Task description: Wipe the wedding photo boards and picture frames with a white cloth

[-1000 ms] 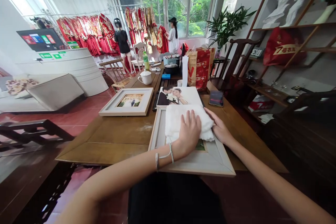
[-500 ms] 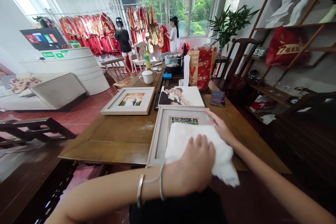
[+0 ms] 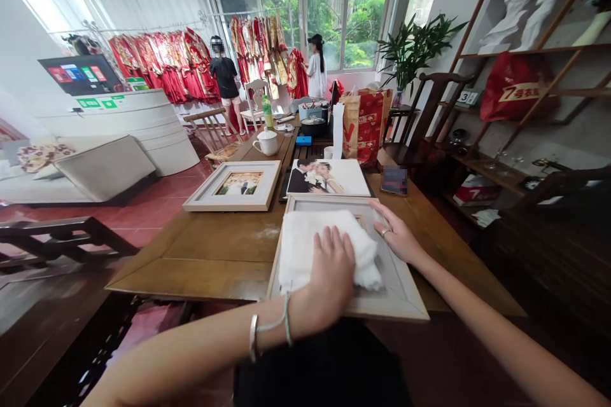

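My left hand (image 3: 333, 273), with two bracelets at its wrist, bears down on a white cloth (image 3: 298, 248) and keeps hold of it. Beneath the cloth lies a picture frame (image 3: 398, 292) with a pale border, at the near edge of the table. The cloth covers most of the picture inside. My right hand (image 3: 398, 232), a ring on one finger, grips the far right edge of that frame.
The wooden table (image 3: 214, 248) also bears a second picture frame (image 3: 233, 186), a large wedding photo (image 3: 329, 177), a phone (image 3: 394, 180), a lidded white mug (image 3: 266, 142) and a paper bag (image 3: 367, 127). Two people stand by clothes racks behind.
My left hand has slid the cloth leftward across the frame, baring the frame's right side and near right corner. My right hand stays at the right edge.
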Demonstrator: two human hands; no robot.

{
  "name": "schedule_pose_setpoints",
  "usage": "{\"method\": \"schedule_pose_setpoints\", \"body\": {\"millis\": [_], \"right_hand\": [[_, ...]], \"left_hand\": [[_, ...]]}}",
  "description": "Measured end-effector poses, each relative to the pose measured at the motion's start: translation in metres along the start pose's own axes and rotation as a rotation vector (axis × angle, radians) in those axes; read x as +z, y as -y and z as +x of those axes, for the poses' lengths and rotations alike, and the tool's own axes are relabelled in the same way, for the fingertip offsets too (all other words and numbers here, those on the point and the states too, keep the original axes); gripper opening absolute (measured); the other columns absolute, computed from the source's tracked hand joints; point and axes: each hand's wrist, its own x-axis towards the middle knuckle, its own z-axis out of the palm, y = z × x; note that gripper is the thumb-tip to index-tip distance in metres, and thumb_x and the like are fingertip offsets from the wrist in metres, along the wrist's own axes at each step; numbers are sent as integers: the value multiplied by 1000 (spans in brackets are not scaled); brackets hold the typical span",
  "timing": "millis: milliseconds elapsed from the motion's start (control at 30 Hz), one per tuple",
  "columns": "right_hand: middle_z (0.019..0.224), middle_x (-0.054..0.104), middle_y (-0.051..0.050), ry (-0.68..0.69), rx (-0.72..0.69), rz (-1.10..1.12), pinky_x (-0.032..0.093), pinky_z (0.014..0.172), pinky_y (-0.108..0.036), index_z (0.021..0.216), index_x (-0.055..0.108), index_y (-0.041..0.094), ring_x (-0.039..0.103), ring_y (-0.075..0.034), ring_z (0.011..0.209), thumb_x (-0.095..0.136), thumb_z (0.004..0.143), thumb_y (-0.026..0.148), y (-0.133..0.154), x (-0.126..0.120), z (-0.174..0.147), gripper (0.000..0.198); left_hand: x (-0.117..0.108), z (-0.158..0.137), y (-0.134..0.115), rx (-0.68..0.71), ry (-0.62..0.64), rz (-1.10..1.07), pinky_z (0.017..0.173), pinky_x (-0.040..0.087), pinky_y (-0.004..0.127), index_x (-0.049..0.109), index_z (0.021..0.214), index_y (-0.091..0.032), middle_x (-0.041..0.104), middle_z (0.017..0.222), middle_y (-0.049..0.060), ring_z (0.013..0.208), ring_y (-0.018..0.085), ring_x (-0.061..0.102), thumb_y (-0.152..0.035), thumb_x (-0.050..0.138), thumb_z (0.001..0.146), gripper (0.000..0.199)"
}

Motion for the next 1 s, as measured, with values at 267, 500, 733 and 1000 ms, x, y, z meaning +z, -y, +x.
{"method": "schedule_pose_setpoints", "body": {"millis": [267, 500, 733, 1000], "right_hand": [[146, 41, -2, 10, 1, -14, 20, 114, -46, 136, 43, 28, 33, -22, 137, 48, 82, 20, -1, 0, 0, 54], [145, 42, 0, 6, -7, -1, 17, 115, -47, 136, 42, 29, 32, -22, 137, 47, 80, 16, 2, 0, 0, 58], [150, 33, 2, 17, -5, -2, 13, 116, -47, 139, 37, 31, 22, -21, 141, 47, 80, 17, 3, 0, 1, 61], [149, 36, 1, 27, 7, -48, 16, 115, -50, 137, 40, 32, 28, -24, 139, 48, 79, 19, 1, 0, 0, 60]], "left_hand": [[-1, 27, 36, -124, 56, -58, 105, 29, 53, 33, 139, -2, 33, 143, 24, 132, 39, 31, -20, 54, 83, 63], [-11, -62, 24, 180, 107, -72, 102, 35, 54, 38, 136, 2, 38, 137, 30, 128, 39, 38, -17, 58, 72, 69], [-33, -79, 34, 175, 313, -250, 108, 28, 49, 30, 140, -1, 25, 146, 25, 136, 36, 22, -21, 55, 65, 81], [11, -11, 68, 109, 38, -208, 111, 20, 44, 28, 138, -7, 27, 148, 20, 139, 28, 19, -20, 56, 66, 78]]}}
